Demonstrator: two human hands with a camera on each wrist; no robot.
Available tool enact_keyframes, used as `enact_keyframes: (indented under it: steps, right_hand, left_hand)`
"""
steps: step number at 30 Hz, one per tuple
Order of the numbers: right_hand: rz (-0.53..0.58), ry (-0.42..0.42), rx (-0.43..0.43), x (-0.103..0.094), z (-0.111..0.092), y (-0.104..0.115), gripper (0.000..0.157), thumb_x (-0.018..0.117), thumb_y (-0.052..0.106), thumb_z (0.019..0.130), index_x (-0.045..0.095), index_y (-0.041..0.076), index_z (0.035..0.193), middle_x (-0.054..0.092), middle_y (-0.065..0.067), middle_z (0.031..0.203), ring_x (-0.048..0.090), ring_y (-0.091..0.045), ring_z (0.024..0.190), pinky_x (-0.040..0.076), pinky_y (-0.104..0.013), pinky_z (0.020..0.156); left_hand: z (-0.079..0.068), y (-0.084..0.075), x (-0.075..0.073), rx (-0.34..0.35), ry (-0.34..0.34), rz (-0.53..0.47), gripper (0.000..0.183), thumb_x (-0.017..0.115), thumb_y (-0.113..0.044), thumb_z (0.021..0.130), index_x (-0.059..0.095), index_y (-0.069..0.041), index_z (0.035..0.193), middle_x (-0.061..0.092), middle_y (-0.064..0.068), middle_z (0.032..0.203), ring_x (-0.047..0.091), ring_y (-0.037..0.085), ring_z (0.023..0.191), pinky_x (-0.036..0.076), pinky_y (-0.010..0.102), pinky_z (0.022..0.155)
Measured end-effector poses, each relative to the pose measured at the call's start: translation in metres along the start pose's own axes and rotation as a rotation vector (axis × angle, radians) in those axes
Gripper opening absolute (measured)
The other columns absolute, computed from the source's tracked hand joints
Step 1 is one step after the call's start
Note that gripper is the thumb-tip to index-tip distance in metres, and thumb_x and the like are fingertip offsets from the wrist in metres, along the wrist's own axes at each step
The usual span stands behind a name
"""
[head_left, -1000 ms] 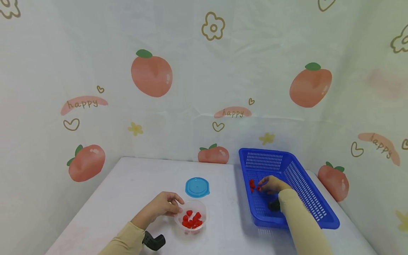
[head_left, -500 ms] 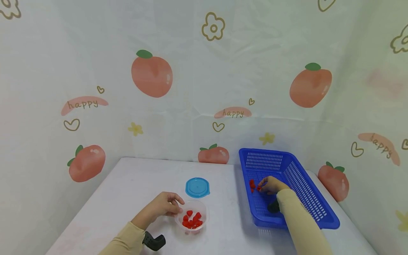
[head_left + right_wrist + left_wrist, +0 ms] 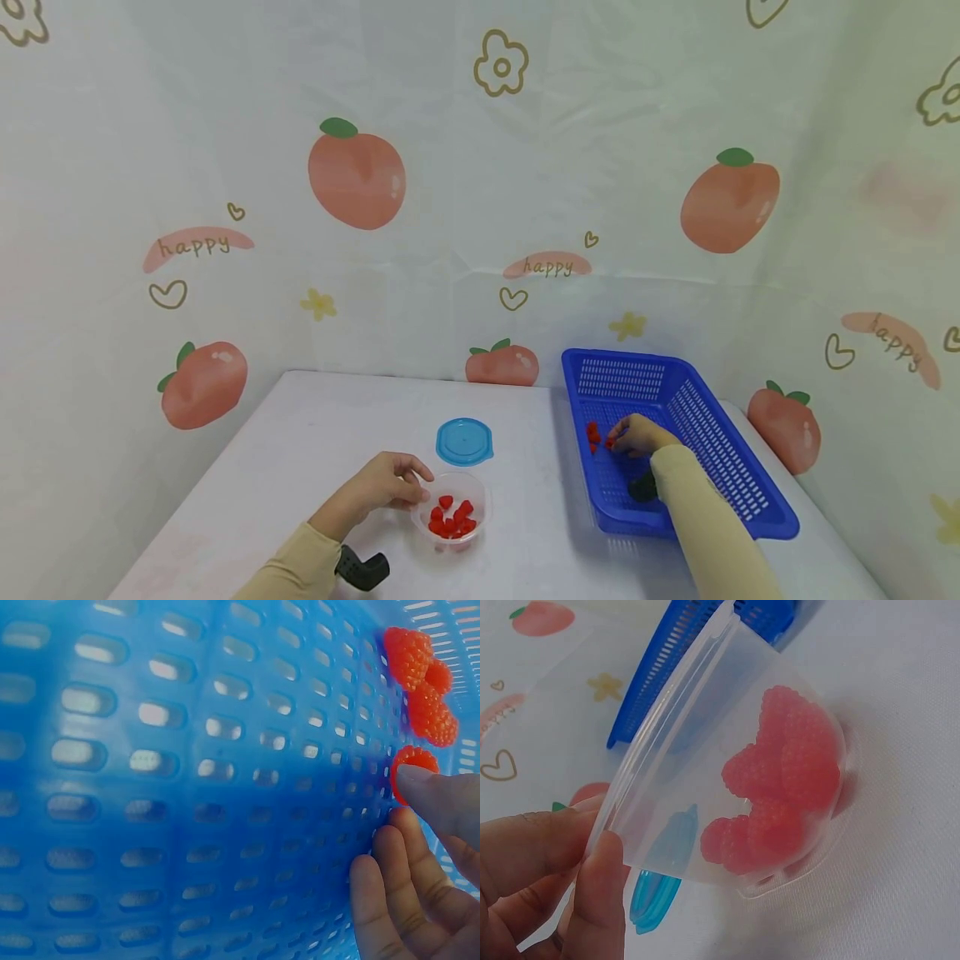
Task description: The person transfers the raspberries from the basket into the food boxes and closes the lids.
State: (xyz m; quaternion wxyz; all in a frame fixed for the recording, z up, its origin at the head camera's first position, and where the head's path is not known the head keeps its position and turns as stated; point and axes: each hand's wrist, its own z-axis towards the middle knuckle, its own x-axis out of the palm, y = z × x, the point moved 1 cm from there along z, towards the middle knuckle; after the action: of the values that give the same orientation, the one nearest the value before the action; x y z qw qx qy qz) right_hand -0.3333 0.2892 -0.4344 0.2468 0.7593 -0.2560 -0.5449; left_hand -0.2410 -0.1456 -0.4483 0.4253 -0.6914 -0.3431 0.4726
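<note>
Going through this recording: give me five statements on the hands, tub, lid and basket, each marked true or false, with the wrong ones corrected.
1. The left hand pinches the rim of the clear tub. True.
2. The right hand touches a raspberry inside the blue basket. True.
3. The lid is fitted on the tub. False: the blue lid lies apart on the table, just beyond the tub.
4. All the raspberries are in the tub. False: other raspberries lie in the basket.
5. In the head view, the basket stands to the right of the tub. True.

Beige sleeves (image 3: 708, 521), black wrist devices (image 3: 365, 571)
</note>
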Motion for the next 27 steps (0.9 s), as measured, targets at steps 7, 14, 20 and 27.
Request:
enact_keyframes:
  steps: [7, 14, 20, 27]
  right_hand:
    - [0.009, 0.003, -0.015, -0.003, 0.0, 0.0, 0.012, 0.065, -0.003, 0.086, 0.065, -0.007, 0.097, 0.065, -0.011, 0.091, 0.062, -0.022, 0.085, 0.057, -0.043, 0.083]
    - [0.028, -0.03, -0.098, -0.01, 0.0, 0.004, 0.016, 0.063, -0.004, 0.083, 0.065, -0.01, 0.097, 0.066, -0.011, 0.087, 0.06, -0.018, 0.077, 0.057, -0.036, 0.073]
    - [0.131, -0.056, -0.195, -0.017, -0.001, 0.01, 0.02, 0.062, -0.003, 0.083, 0.061, -0.014, 0.101, 0.068, -0.009, 0.084, 0.061, -0.017, 0.076, 0.055, -0.031, 0.069]
    - [0.275, -0.14, -0.254, -0.029, -0.007, 0.021, 0.034, 0.065, 0.008, 0.091, 0.056, -0.014, 0.115, 0.066, -0.018, 0.105, 0.065, -0.021, 0.094, 0.057, -0.034, 0.083]
  left_hand:
    - [0.001, 0.0, 0.001, -0.005, -0.001, -0.001, 0.024, 0.076, -0.007, 0.08, 0.067, 0.0, 0.101, 0.057, 0.005, 0.075, 0.058, 0.015, 0.061, 0.058, 0.027, 0.063]
    - [0.002, 0.002, 0.0, -0.014, -0.004, 0.001, 0.025, 0.077, -0.008, 0.08, 0.066, 0.0, 0.102, 0.057, 0.006, 0.076, 0.058, 0.016, 0.062, 0.058, 0.027, 0.064]
    - [0.002, 0.002, 0.0, -0.017, -0.003, -0.001, 0.024, 0.077, -0.009, 0.08, 0.067, -0.002, 0.101, 0.058, 0.006, 0.077, 0.059, 0.016, 0.063, 0.058, 0.027, 0.064]
    - [0.002, 0.002, 0.0, -0.009, 0.002, -0.001, 0.024, 0.076, -0.009, 0.081, 0.067, -0.001, 0.101, 0.058, 0.006, 0.077, 0.059, 0.016, 0.063, 0.058, 0.028, 0.065]
